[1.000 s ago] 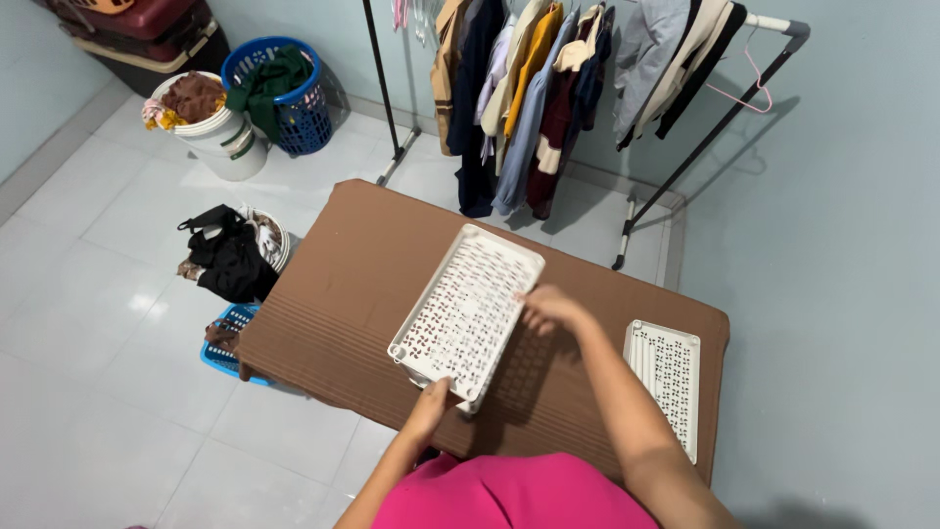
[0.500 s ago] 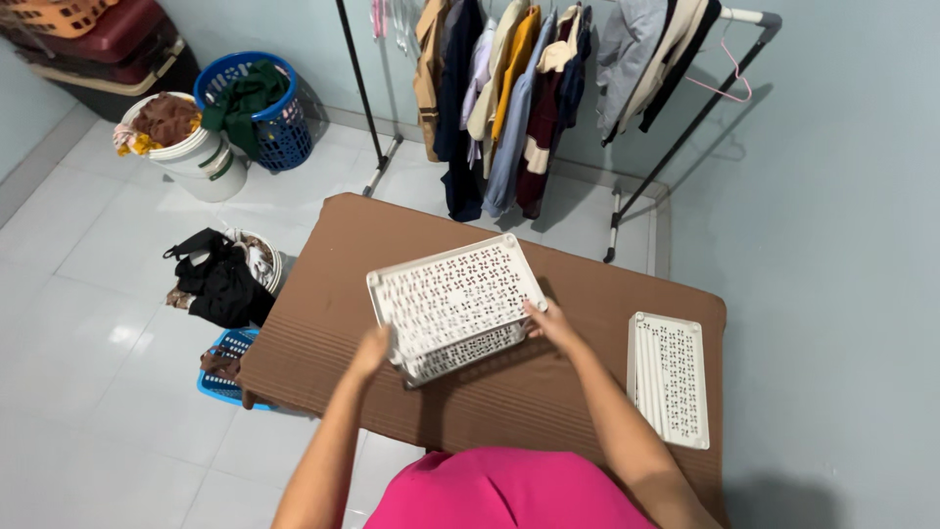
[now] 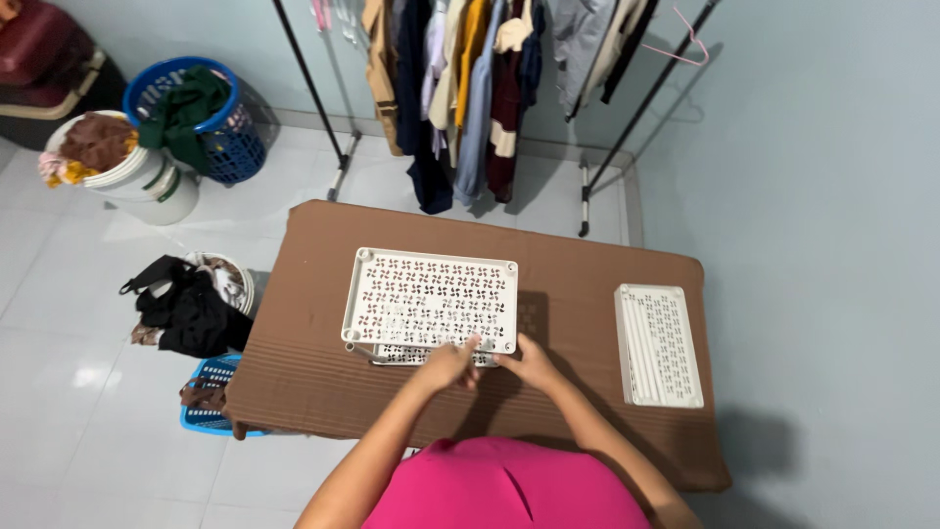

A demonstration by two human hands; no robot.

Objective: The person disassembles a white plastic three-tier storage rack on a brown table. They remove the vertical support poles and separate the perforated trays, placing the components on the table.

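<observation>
Pale blue-grey walls (image 3: 813, 147) meet a glossy white tiled floor (image 3: 69, 411) — a brown-covered surface (image 3: 587, 269) stands mid-room, a black clothes rack (image 3: 627, 127) of hanging garments behind it, laundry baskets (image 3: 220, 137) at left.

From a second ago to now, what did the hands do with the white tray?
The white tray was turned from tilted to flat and square on the brown table. Both hands, left hand and right hand, shifted to its near edge. The smaller tray stayed put.

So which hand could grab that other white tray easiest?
The right hand: the spare white perforated plastic tray lies on its side of the brown table, apart; the left hand sits farther away.
</observation>
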